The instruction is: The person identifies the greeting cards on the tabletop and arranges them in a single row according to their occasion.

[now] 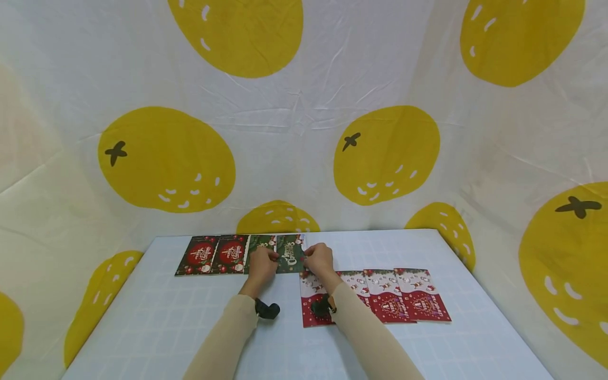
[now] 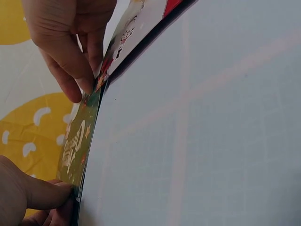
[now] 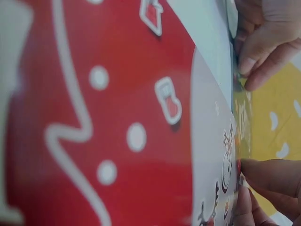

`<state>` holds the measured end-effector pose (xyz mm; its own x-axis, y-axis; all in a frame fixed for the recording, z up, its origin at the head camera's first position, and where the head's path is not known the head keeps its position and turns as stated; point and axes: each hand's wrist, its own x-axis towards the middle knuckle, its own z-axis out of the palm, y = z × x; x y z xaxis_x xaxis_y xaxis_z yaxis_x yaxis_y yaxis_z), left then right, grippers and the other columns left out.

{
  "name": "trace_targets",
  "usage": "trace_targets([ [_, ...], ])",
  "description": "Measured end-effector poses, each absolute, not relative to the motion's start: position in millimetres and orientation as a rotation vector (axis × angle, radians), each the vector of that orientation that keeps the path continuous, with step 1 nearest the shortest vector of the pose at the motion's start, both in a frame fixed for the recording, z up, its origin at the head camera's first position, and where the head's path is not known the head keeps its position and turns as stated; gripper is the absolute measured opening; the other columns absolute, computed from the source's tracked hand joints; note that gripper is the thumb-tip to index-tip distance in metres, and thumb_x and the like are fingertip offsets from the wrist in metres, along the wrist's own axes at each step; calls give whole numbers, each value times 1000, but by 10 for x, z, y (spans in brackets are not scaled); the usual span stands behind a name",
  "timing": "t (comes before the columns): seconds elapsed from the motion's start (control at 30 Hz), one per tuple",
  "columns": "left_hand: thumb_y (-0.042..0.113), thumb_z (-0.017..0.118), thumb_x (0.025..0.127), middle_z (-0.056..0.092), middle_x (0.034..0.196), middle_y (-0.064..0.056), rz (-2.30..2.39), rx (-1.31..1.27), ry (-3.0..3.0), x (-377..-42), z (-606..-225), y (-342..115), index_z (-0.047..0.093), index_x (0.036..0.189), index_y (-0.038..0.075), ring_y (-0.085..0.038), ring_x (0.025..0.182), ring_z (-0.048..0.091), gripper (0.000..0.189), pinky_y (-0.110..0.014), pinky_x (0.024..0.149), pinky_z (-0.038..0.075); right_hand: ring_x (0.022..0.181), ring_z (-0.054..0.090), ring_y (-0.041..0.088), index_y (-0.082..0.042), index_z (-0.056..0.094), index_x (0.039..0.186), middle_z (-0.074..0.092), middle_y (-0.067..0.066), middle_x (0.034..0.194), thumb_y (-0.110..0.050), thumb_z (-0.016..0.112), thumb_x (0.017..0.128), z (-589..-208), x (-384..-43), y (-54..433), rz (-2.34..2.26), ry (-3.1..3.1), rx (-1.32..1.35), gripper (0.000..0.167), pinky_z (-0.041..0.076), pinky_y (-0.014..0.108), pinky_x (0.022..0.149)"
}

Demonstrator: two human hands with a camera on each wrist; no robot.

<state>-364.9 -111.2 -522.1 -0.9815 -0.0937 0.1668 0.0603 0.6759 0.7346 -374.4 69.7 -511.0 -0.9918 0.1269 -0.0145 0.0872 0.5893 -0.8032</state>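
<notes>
A green Christmas card (image 1: pixel 290 254) lies at the right end of the back row on the table, between my two hands. My left hand (image 1: pixel 263 265) pinches its left edge; in the left wrist view the thumb (image 2: pixel 49 194) lies over that edge. At the opposite edge my right hand (image 1: pixel 321 259) pinches the card between thumb and fingers, as the right wrist view (image 3: pixel 273 188) shows. Another green card (image 1: pixel 258 242) is partly hidden behind my left hand. Under my right forearm, a red and white Christmas card (image 1: pixel 311 298) lies in the front row.
Two dark red cards (image 1: pixel 199 256) (image 1: pixel 230 254) continue the back row leftward. More red and white cards (image 1: pixel 387 295) (image 1: pixel 423 294) overlap in the front row at right. A pale checked cloth covers the table (image 1: pixel 157 327); a fruit-print curtain (image 1: pixel 285 158) hangs behind.
</notes>
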Motion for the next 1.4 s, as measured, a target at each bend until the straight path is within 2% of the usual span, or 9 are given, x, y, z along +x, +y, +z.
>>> trace_targets([
  [0.27,-10,74,81,74,86,-9,-1198,54,-2733,-3683,-5205,-1094,82,95,0,-26,85,68,19,-46,80,59,88,62,25,1,80,103,71,12,97,0,86,80,-5079,-3756,688,1374,-2781,-215,23,59,40,84],
  [0.6,-12,71,79,72,86,-9,-1214,68,-2723,-3675,-5205,-1065,81,95,-1,-27,85,68,21,-47,79,58,85,62,25,1,80,94,71,12,92,0,86,79,-5081,-3747,681,1312,-2792,-230,17,59,40,83],
  [0.97,-13,72,79,71,87,-11,-1253,127,-2714,-3676,-5218,-1055,81,95,-1,-27,85,66,21,-46,79,57,83,62,25,2,79,96,70,14,94,1,85,79,-5067,-3729,650,1327,-2788,-237,18,60,39,79],
  [1.4,-14,69,79,73,88,-12,-1246,108,-2722,-3677,-5218,-1063,81,95,-2,-28,87,67,23,-47,81,58,84,63,26,2,79,99,71,15,96,1,84,81,-5088,-3735,659,1377,-2771,-239,19,60,41,82],
])
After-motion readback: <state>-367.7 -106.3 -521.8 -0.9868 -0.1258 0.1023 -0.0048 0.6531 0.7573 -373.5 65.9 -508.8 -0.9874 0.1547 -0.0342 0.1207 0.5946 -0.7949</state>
